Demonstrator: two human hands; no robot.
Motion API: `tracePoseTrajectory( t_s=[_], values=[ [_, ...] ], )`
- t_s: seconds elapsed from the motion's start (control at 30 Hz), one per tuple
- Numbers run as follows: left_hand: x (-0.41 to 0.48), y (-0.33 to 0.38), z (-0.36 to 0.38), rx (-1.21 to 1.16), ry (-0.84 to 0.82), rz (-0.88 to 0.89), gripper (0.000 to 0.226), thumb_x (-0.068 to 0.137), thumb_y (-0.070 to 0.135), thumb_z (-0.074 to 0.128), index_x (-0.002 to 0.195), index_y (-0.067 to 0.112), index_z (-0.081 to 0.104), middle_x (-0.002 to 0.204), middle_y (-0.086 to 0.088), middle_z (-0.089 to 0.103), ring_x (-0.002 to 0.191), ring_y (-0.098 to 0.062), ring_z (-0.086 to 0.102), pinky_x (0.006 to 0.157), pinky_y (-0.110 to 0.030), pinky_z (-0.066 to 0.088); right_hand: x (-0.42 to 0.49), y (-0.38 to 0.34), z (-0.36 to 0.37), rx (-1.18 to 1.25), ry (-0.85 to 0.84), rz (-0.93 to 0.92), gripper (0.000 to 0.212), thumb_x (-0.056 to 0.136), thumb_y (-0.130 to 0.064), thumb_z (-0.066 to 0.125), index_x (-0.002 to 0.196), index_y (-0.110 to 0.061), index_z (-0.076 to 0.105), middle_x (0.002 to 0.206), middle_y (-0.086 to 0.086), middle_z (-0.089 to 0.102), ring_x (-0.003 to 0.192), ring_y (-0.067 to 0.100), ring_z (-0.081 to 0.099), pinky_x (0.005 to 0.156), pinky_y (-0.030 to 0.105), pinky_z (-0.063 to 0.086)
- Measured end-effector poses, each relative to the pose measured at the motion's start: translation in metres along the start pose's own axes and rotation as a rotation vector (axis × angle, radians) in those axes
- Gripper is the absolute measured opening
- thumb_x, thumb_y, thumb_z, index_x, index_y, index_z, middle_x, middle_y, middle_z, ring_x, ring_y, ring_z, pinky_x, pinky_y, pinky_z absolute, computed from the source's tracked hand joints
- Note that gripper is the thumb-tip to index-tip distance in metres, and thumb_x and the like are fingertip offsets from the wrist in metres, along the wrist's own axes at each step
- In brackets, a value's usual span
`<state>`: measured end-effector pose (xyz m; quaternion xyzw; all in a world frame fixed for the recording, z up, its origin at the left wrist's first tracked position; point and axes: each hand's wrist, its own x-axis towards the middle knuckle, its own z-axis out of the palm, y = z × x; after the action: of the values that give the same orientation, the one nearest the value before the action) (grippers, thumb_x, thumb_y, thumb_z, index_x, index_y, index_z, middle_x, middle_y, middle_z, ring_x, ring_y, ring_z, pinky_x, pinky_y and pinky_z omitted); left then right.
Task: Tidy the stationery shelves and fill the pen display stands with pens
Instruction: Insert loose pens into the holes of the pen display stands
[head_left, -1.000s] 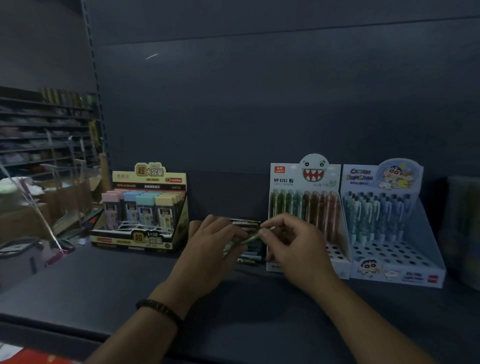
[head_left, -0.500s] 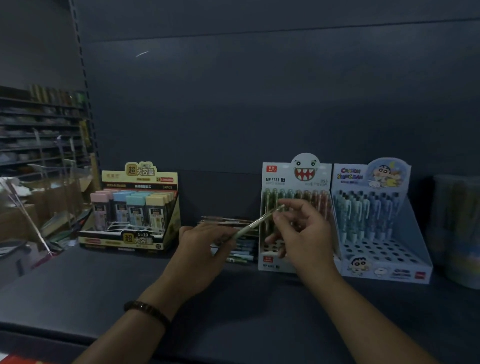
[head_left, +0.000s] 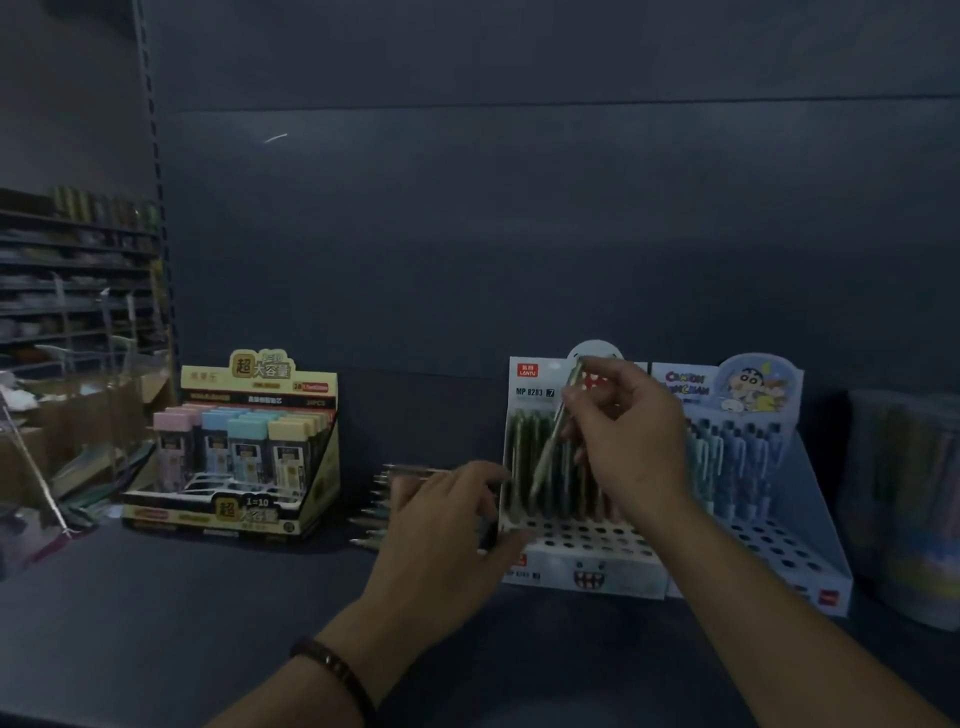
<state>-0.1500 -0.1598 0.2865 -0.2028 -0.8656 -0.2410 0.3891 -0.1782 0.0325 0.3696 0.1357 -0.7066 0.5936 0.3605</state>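
A white pen display stand with a toothy face stands on the dark shelf, its back row full of pens and its front holes bare. My right hand pinches a green pen held nearly upright, its tip down over the stand's left side. Just left of the stand, my left hand rests on a pile of loose pens, fingers curled around them. A light-blue cartoon stand sits to the right with pens in its back rows.
A yellow display box of pencil-lead cases stands at the left. A clear container of stationery sits at the far right. The shelf's back panel rises behind everything. Other shelves and cartons show at the far left.
My right hand has lifted the green pen from the pile, swung it upright and carried it over the white stand. My left hand stays on the pile.
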Motion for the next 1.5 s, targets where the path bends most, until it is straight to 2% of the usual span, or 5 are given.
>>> tracePoseTrajectory(
  t_s=[0.17, 0.57, 1.07, 1.27, 1.5],
  values=[
    [-0.008, -0.005, 0.005, 0.067, -0.072, 0.035, 0.021, 0.088, 0.06, 0.065, 0.105, 0.049, 0.068, 0.1, 0.028, 0.055, 0.104, 0.001, 0.053, 0.096, -0.037, 0.035, -0.009, 0.03, 0.0, -0.174, -0.05, -0.212, 0.035, 0.098, -0.02, 0.073, 0.128, -0.037, 0.067, 0.08, -0.009, 0.068, 0.075, 0.007, 0.068, 0.072, 0.034, 0.061],
    [-0.01, -0.015, 0.007, 0.043, -0.15, -0.026, 0.033, 0.082, 0.076, 0.056, 0.106, 0.058, 0.07, 0.099, 0.032, 0.06, 0.103, 0.008, 0.054, 0.094, -0.034, 0.033, -0.013, 0.046, 0.003, -0.26, -0.171, -0.192, 0.032, 0.097, -0.027, 0.073, 0.126, -0.04, 0.066, 0.079, -0.012, 0.068, 0.074, 0.006, 0.069, 0.072, 0.044, 0.062],
    [-0.009, -0.047, -0.007, -0.125, -0.136, -0.072, 0.041, 0.08, 0.018, 0.071, 0.107, 0.049, 0.072, 0.107, 0.022, 0.067, 0.097, 0.0, 0.066, 0.082, -0.044, 0.057, -0.025, 0.035, -0.007, -0.491, -0.369, -0.175, 0.057, 0.097, -0.013, 0.058, 0.142, -0.047, 0.056, 0.062, -0.007, 0.056, 0.058, 0.017, 0.059, 0.058, 0.034, 0.055],
    [-0.013, -0.057, -0.015, 0.087, -0.193, -0.246, 0.04, 0.082, 0.031, 0.079, 0.105, 0.061, 0.065, 0.121, 0.035, 0.057, 0.118, -0.01, 0.055, 0.089, -0.041, 0.035, -0.026, 0.04, -0.01, -0.457, -0.367, -0.148, 0.059, 0.099, -0.015, 0.059, 0.145, -0.052, 0.051, 0.06, -0.004, 0.055, 0.057, 0.022, 0.06, 0.059, 0.04, 0.059],
    [-0.016, -0.053, -0.015, 0.189, -0.261, -0.283, 0.022, 0.088, 0.041, 0.075, 0.105, 0.054, 0.071, 0.117, 0.028, 0.057, 0.113, -0.014, 0.046, 0.082, -0.036, 0.024, -0.029, 0.037, -0.009, -0.379, -0.257, -0.162, 0.047, 0.1, -0.018, 0.064, 0.142, -0.037, 0.057, 0.069, -0.006, 0.058, 0.062, 0.011, 0.059, 0.061, 0.033, 0.056]
  ],
)
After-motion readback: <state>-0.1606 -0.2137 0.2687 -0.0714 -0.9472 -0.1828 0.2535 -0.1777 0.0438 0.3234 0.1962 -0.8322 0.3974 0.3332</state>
